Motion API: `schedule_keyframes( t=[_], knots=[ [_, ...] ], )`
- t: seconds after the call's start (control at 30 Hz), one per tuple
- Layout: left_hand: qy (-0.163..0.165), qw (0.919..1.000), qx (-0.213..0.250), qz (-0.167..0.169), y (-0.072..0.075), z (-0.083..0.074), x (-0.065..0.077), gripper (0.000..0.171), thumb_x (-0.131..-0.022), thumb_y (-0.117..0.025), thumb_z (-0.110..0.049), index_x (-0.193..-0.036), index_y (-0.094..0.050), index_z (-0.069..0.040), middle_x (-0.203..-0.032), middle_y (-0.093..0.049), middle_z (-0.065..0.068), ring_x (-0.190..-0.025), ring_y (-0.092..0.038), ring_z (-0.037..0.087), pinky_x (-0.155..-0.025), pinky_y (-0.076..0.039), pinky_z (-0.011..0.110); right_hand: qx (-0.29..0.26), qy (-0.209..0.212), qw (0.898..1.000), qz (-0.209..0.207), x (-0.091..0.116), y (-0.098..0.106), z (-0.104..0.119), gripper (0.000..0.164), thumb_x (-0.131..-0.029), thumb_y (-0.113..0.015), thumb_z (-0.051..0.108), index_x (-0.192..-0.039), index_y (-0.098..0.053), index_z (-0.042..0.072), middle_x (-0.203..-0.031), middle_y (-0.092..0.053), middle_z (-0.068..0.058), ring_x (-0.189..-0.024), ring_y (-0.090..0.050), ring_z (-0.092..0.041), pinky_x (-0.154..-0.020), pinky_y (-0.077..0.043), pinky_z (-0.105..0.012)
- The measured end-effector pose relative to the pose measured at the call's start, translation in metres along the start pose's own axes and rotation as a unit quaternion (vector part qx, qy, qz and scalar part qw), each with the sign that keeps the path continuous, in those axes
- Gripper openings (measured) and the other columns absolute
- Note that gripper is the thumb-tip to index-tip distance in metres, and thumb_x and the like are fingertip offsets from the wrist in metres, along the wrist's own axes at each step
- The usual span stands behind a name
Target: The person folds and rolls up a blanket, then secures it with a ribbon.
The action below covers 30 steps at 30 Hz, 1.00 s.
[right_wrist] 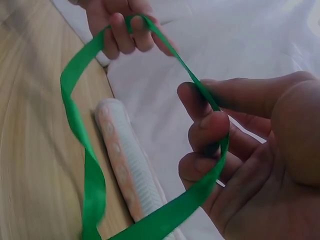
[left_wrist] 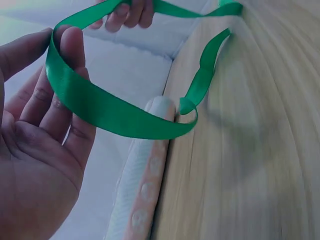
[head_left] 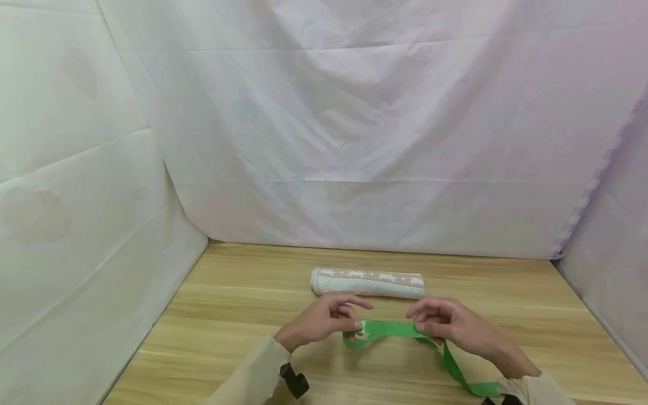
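Observation:
A green ribbon stretches between both hands above the table, its shiny face showing. My left hand pinches it between thumb and fingers, and a length hangs down below that grip. My right hand pinches the other end of the stretched part. From there the ribbon drops in a loose curve toward the right sleeve. In the left wrist view the ribbon bends round the left fingertips and twists near the table. The right wrist view shows the ribbon passing between the right thumb and fingers and trailing below.
Just beyond the hands a rolled patterned cloth lies on the wooden table. White fabric sheets hang behind and on both sides. Dark wrist straps show at the sleeves.

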<state>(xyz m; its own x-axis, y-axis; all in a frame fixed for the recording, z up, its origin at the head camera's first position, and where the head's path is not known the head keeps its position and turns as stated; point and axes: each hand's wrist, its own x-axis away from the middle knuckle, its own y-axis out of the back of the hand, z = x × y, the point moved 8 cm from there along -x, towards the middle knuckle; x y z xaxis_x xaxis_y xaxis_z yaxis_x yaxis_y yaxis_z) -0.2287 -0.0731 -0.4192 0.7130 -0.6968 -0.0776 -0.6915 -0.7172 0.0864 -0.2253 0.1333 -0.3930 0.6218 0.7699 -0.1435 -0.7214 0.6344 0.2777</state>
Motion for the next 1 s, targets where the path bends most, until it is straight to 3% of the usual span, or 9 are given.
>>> schedule_keyframes(
  t=[0.17, 0.3, 0.43, 0.7, 1.0],
  knots=[
    [0.017, 0.9994, -0.029, -0.003, 0.018, -0.001, 0.020, 0.039, -0.096, -0.064, -0.009, -0.135, -0.058, -0.007, -0.095, -0.069, 0.028, -0.069, -0.064, 0.009, -0.070, -0.055, 0.026, -0.024, 0.003, 1.000, 0.018, 0.008, 0.004, -0.003, 0.023, -0.100, -0.050, -0.002, -0.121, -0.059, -0.002, -0.094, -0.066, -0.016, -0.062, -0.046, -0.027, -0.049, -0.046, -0.036],
    [0.019, 0.9990, -0.041, -0.005, 0.031, -0.002, 0.035, 0.039, -0.096, -0.064, -0.008, -0.135, -0.058, -0.006, -0.095, -0.066, 0.033, -0.064, -0.058, 0.008, -0.062, -0.051, 0.022, -0.043, -0.004, 0.999, 0.025, 0.017, 0.008, -0.010, 0.025, -0.101, -0.048, -0.003, -0.123, -0.058, -0.001, -0.097, -0.069, -0.004, -0.062, -0.043, -0.030, -0.049, -0.044, -0.039],
    [0.030, 0.9979, -0.055, -0.016, 0.044, 0.001, 0.048, 0.039, -0.096, -0.064, -0.011, -0.134, -0.058, -0.007, -0.095, -0.065, 0.035, -0.063, -0.054, 0.007, -0.059, -0.048, 0.021, -0.074, 0.007, 0.997, 0.034, 0.024, 0.012, -0.012, 0.028, -0.100, -0.043, -0.008, -0.125, -0.056, -0.004, -0.098, -0.068, -0.006, -0.061, -0.039, -0.032, -0.049, -0.040, -0.042],
    [0.044, 0.9960, -0.072, -0.032, 0.063, 0.006, 0.068, 0.039, -0.095, -0.065, -0.011, -0.134, -0.059, -0.010, -0.091, -0.068, 0.021, -0.064, -0.050, 0.006, -0.058, -0.044, 0.019, -0.069, -0.008, 0.997, 0.017, 0.036, 0.028, -0.018, 0.029, -0.101, -0.042, -0.007, -0.127, -0.055, -0.004, -0.099, -0.068, -0.007, -0.065, -0.040, -0.032, -0.052, -0.040, -0.042],
    [0.050, 0.9956, -0.078, -0.013, 0.078, 0.006, 0.083, 0.042, -0.097, -0.063, -0.012, -0.139, -0.056, -0.012, -0.087, -0.065, 0.011, -0.061, -0.043, 0.005, -0.055, -0.038, 0.021, -0.065, -0.031, 0.997, -0.008, 0.049, 0.047, -0.027, 0.033, -0.102, -0.040, -0.006, -0.130, -0.056, 0.002, -0.102, -0.069, -0.001, -0.069, -0.054, -0.024, -0.059, -0.049, -0.038]
  ],
)
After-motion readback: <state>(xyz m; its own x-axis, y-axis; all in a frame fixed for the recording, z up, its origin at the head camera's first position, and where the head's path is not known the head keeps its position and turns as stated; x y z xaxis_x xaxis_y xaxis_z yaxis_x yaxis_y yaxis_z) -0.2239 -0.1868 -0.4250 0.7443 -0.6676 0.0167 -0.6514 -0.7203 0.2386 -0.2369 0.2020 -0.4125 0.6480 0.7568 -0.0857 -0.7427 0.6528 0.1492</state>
